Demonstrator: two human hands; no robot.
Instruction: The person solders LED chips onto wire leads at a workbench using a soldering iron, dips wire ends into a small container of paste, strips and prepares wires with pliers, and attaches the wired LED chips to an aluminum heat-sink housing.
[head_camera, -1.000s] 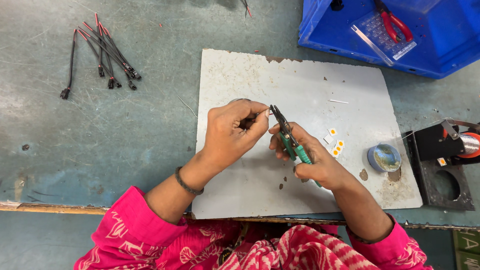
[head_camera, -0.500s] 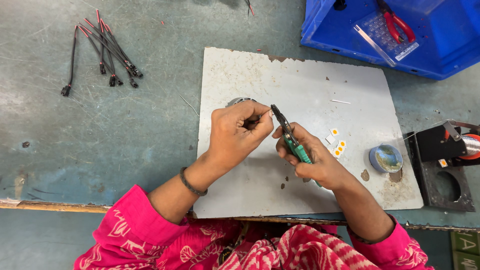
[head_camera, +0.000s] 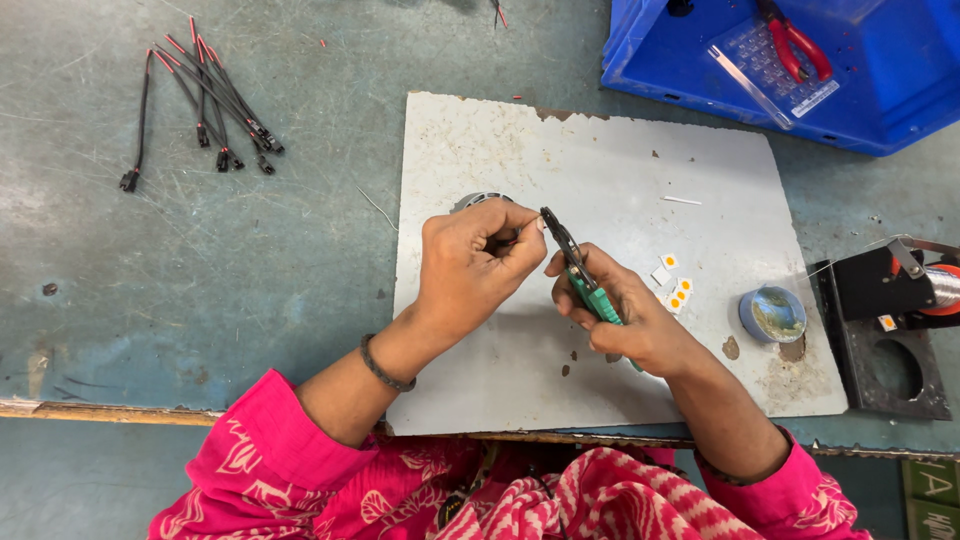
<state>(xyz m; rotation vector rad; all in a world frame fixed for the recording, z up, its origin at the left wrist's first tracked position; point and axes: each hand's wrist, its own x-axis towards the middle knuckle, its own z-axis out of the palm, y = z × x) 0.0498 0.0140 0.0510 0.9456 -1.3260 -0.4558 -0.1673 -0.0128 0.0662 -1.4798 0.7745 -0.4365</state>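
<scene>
Left hand (head_camera: 478, 262) pinches a small part at the tips of green-handled pliers (head_camera: 582, 272) gripped by right hand (head_camera: 625, 318), over grey board (head_camera: 600, 160).

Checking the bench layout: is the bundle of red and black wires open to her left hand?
Probably yes: bare table lies between the left hand and the wire bundle, though the fingers are pinching a small part.

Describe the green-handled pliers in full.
The pliers are a small hand tool with dark metal jaws and green grips that look like plastic. The right hand wraps the grips, hiding most of them. The tool lies tilted, its tip pointing up and left toward the left hand's fingertips, which pinch something small right at the tip. It is held above the pale, worn board. Whether the jaws are closed cannot be told.
</scene>
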